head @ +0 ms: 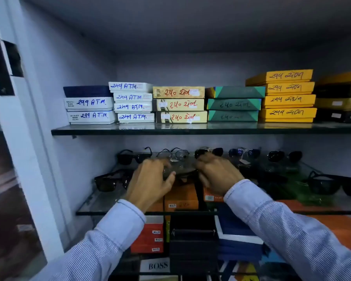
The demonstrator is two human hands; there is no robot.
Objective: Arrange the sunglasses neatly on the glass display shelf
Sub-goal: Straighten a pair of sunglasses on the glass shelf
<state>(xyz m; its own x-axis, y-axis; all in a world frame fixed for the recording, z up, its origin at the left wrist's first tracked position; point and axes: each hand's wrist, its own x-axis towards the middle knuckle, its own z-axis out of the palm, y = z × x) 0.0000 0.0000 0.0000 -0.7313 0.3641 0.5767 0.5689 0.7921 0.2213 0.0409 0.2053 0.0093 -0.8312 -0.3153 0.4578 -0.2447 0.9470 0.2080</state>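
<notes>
Both hands (150, 179) (217, 175) apparently around crosswise, blurred sunglasses (180, 173).

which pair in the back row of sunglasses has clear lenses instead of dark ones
The second pair from the left in the back row, just above the left hand. It has a thin wire frame and see-through lenses; the other pairs in that row have dark or blue-tinted lenses.

Dim, cool light around me; my hands (190, 175) blur in motion, edges bow outward, upper recess falls into shadow.
</notes>
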